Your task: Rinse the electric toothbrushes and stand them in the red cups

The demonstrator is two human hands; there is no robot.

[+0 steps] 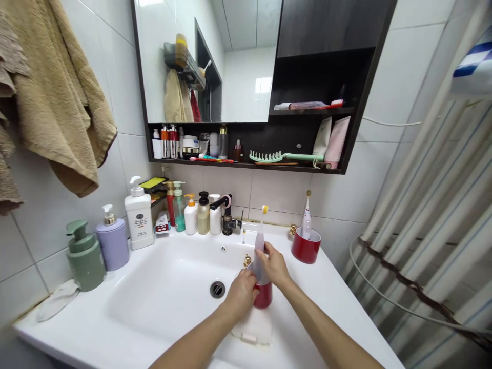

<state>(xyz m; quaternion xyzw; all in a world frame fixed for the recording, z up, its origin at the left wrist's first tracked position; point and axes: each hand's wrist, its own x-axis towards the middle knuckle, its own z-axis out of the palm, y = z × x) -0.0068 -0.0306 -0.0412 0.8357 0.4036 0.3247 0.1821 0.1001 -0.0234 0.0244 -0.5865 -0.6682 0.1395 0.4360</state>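
Holding the toothbrush (260,264) upright in the right hand (274,265), with thumb and fingers closed narrowly around its pale handle and with its yellow-tipped head pointing up. Gripping a red cup (263,297) in the left hand (242,290), with fingers curled against its side near the rim. Bringing the brush's lower end to the cup's mouth; cannot tell how deep inside. Working over the right side of the sink (161,279), just right of the drain (217,289) and in front of the black tap (227,224). Farther right, on the counter (332,289), can see a second cup (306,252) with another brush (306,223) standing in it.
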